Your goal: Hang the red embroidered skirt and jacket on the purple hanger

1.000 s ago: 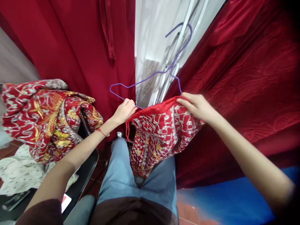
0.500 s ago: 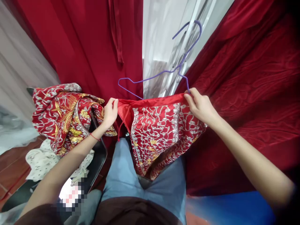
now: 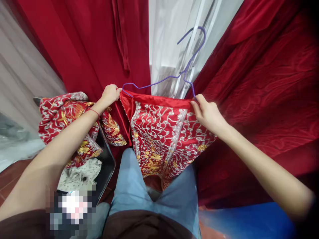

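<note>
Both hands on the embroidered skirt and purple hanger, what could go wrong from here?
1. The purple wire hanger hangs from nothing; only the left hand and right hand pinch it with the red embroidered skirt, so a loosened grip may drop both.
2. The hanger's hook could snag the white sheer curtain behind it.

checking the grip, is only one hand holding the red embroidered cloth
No, the left hand and the right hand each pinch a top corner of the cloth.

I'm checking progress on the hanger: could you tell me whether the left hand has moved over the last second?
Yes. The left hand has gone up and outward, drawing the embroidered garment toward the purple hanger's left end, judged against the white curtain.
</note>
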A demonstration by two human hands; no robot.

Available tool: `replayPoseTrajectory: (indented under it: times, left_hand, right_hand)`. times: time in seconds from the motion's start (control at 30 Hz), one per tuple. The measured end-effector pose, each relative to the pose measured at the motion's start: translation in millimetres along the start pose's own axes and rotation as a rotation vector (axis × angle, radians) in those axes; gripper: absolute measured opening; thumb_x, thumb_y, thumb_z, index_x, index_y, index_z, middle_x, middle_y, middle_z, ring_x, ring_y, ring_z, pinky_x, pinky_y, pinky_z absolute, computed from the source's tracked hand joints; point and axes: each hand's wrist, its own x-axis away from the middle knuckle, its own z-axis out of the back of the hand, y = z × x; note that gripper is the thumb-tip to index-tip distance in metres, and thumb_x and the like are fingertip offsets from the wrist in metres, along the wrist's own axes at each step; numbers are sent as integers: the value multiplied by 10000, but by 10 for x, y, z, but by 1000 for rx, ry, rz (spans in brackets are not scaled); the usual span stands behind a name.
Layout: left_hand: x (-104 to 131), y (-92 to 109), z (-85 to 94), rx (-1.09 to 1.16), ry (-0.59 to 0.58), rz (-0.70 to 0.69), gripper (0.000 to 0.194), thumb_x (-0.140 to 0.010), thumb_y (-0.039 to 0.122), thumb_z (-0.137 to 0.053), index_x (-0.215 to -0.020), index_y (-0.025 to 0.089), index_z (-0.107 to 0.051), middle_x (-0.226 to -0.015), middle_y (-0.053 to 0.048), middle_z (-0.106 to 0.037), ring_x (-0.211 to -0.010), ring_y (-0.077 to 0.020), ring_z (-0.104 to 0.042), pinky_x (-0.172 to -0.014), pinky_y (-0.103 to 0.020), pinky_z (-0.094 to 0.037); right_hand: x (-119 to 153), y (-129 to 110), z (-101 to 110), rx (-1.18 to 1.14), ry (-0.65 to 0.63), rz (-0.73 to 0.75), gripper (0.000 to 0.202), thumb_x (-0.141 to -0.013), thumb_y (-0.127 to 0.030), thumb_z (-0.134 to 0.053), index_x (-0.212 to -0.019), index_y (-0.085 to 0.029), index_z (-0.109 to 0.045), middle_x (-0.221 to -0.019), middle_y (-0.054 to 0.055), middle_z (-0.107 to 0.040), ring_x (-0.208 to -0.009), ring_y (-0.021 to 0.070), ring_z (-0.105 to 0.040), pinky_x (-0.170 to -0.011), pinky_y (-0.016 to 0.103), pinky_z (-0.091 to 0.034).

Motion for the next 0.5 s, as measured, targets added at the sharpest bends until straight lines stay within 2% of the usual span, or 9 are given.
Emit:
replayPoseTrajectory:
  times: [0.1, 0.2, 0.27, 0.33, 0.43, 0.5]
  left_hand:
    - [-195, -3, -3, 24, -31, -3, 306, -922, 304, -453, -777, 126, -655, -693, -111, -632, -835, -242, -635, -949, -411, -497]
    - [-254, 63, 44, 48, 57, -80, 294, -917, 315, -476, -879, 94, -666, -870, -166, -684, -966, -272, -640, -996, -442, -475]
    - [-232, 172, 143, 32, 79, -134, 326, -942, 316, -458, -979, 62, -660, -1002, -197, -684, -1072, -295, -628, -1040, -465, -445]
    - [-170, 352, 296, -35, 60, -151, 367, -978, 302, -423, -1079, 21, -636, -1099, -218, -662, -1151, -326, -613, -1051, -485, -434]
    - [-29, 722, 573, -182, 35, -184, 398, -1021, 248, -371, -1192, -47, -578, -1202, -250, -617, -1221, -386, -587, -1023, -523, -448]
    - [67, 960, 752, -245, 19, -183, 344, -1010, 189, -402, -1156, -62, -587, -1197, -247, -615, -1229, -409, -579, -1009, -547, -456]
  right_hand:
    - [1, -11, -63, 24, 25, 1, 353, -1028, -439, -295, -1106, -206, -548, -555, 13, -536, -462, 182, -519, -503, 288, -350]
    - [2, 13, -95, 104, 59, -3, 370, -1027, -415, -278, -1134, -187, -548, -551, 25, -558, -448, 178, -518, -476, 279, -350]
    - [1, 13, -111, 173, 71, -7, 386, -1025, -398, -271, -1165, -169, -548, -558, 52, -587, -458, 191, -541, -478, 286, -376]
    - [5, -10, -131, 234, 73, -20, 398, -1020, -377, -270, -1180, -148, -552, -582, 99, -624, -492, 222, -584, -503, 313, -420]
    - [33, -65, -161, 283, 94, -51, 412, -1014, -348, -259, -1192, -126, -557, -618, 157, -655, -545, 268, -633, -539, 355, -466]
    - [64, -85, -169, 290, 135, -47, 414, -1010, -336, -254, -1217, -133, -549, -614, 158, -654, -558, 275, -643, -544, 359, -480]
